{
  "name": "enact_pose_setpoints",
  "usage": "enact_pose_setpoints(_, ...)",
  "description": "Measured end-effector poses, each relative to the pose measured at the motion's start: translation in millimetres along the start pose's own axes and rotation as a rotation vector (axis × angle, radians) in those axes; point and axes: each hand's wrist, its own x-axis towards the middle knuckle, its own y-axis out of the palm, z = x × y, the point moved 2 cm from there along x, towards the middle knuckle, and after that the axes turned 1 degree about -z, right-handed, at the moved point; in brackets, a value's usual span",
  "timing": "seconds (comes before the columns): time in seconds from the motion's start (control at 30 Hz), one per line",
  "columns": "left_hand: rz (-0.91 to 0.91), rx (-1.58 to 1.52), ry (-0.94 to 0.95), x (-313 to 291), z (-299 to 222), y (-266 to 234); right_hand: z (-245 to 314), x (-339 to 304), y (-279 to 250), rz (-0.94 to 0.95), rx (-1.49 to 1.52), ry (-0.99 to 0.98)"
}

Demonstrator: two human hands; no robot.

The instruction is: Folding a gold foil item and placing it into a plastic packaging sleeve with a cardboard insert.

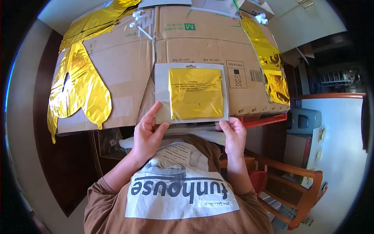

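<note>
I hold a clear plastic packet (191, 93) with a folded gold foil sheet inside, backed by grey card. My left hand (149, 132) grips its lower left corner, thumb on the front. My right hand (233, 134) pinches its lower right edge. The packet hovers over a flattened brown cardboard sheet (187, 43) that covers the table. A deflated gold foil balloon (80, 80) lies on the cardboard's left side. Another gold foil balloon (269, 58) lies along its right edge.
White plastic sticks (141, 27) lie near the cardboard's far left. A wooden chair (300, 187) stands at my lower right, next to a white cabinet (335, 128). A red edge (265, 119) shows under the cardboard at the right. More clear plastic (202, 134) lies under the packet.
</note>
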Motion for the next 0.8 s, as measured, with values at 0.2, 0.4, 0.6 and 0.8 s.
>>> enact_pose_setpoints(0.2, 0.048, 0.525, -0.051, 4.1, -29.1, -1.4, 11.6, 0.2, 9.0, -0.017, -0.093, -0.058)
enact_pose_setpoints(0.4, 0.046, 1.195, 0.297, 2.9, -54.3, -2.4, 17.4, -1.7, 2.1, -0.022, -0.625, -0.154)
enact_pose_setpoints(0.6, 0.217, 1.002, 0.786, 30.6, -45.4, 11.5, 46.2, 0.8, 12.1, 0.024, -1.121, -0.759)
enact_pose_setpoints(0.8, 0.293, 0.954, 0.882, 37.0, -19.8, -0.8, 38.6, 10.0, 5.0, 0.194, -1.272, -1.047)
